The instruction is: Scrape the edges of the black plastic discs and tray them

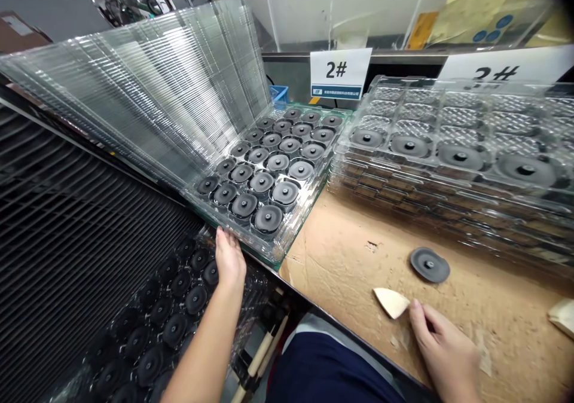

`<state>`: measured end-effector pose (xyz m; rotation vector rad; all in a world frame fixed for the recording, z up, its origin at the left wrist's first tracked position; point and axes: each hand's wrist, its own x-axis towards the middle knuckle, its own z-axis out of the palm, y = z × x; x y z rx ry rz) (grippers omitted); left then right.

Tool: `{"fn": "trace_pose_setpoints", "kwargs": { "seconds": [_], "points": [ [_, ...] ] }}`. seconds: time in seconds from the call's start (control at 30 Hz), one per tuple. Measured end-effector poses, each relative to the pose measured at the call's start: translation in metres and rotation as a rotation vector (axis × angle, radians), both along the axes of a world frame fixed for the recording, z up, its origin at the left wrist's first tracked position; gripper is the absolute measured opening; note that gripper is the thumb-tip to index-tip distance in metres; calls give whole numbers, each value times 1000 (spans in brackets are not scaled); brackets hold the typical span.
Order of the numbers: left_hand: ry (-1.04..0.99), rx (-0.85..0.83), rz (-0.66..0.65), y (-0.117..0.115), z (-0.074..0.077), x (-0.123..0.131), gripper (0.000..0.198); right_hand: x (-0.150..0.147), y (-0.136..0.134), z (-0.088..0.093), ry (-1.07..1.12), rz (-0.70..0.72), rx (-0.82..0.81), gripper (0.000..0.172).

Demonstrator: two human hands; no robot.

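My left hand (229,258) rests with fingers stretched out against the near edge of a clear plastic tray (293,226) filled with several black round discs. Its hinged clear lid (147,86) stands tilted open to the left. My right hand (443,349) lies on the cardboard-covered table (350,259), fingers curled loosely, fingertips touching a small pale wedge-shaped piece (391,301). A single loose black disc (429,265) lies on the cardboard just beyond that hand.
A stack of clear trays (448,170) with a few discs in the top one stands at the right. Another tray of black discs (165,319) sits lower left. White "2#" signs (341,73) stand behind. A second pale piece (562,316) lies far right.
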<state>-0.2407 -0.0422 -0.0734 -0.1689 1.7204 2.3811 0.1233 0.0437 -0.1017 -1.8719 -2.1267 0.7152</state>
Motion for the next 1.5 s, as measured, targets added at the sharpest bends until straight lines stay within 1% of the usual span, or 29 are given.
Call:
{"fn": "trace_pose_setpoints", "kwargs": {
  "seconds": [0.17,0.23,0.3,0.4,0.53,0.63,0.77,0.93,1.1,1.23,1.33,1.5],
  "points": [
    [-1,-68,35,-15,-3,-3,33,2,1,-2,-16,2,3,47],
    [-25,-115,13,-23,-5,-3,31,2,1,-2,-25,0,4,47],
    [-66,-169,-48,-31,-6,-1,29,1,1,0,-33,-2,5,46],
    [-128,-249,-182,-40,-9,3,26,1,1,1,-45,1,8,46],
    [-175,-343,-331,-45,-13,9,26,0,-1,0,-62,17,21,46],
    [-170,-389,-375,-43,-16,11,28,0,-2,-1,-67,39,36,48],
    [-155,-402,-381,-40,-15,13,29,-1,-2,1,-63,52,67,51],
    [-170,-340,-372,-43,-7,18,30,-3,-2,3,-61,46,64,50],
    [-249,-202,-373,-46,-1,20,25,-2,-2,3,-70,32,38,45],
    [-368,-39,-364,-50,2,13,21,-2,-1,2,-83,25,29,44],
    [-488,84,-381,-53,5,4,19,-2,-1,2,-86,24,29,44],
    [-629,239,-391,-57,7,-7,21,-2,-2,3,-81,27,47,44]
  ]
}}
